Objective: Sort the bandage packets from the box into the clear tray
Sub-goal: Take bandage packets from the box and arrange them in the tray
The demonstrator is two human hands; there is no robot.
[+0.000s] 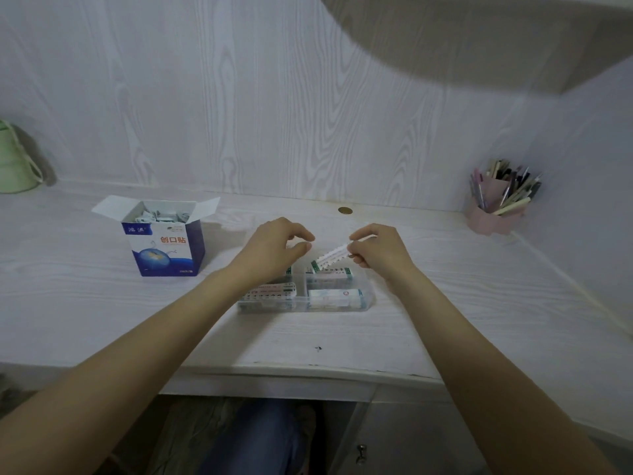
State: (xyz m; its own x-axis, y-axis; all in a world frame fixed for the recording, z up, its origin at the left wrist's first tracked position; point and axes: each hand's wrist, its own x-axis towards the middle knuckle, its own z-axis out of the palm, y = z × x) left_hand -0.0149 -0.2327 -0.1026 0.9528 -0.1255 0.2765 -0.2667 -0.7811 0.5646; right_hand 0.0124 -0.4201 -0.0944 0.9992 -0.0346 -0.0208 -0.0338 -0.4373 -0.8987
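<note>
A blue-and-white bandage box (164,245) stands open at the left of the desk, with several packets showing in its top. In the middle lies the clear tray (366,301), its compartments holding stacks of bandage packets (334,298). My right hand (380,250) pinches one white bandage packet (330,257) by its end, holding it slanted just above the tray's far right compartment. My left hand (274,246) hovers over the tray's far left part with curled fingers and holds nothing; it hides that compartment.
A pink pen holder (496,204) full of pens stands at the back right. A pale green container (15,159) sits at the far left edge. A small brass disc (345,210) lies near the wall. The desk's front edge runs below the tray.
</note>
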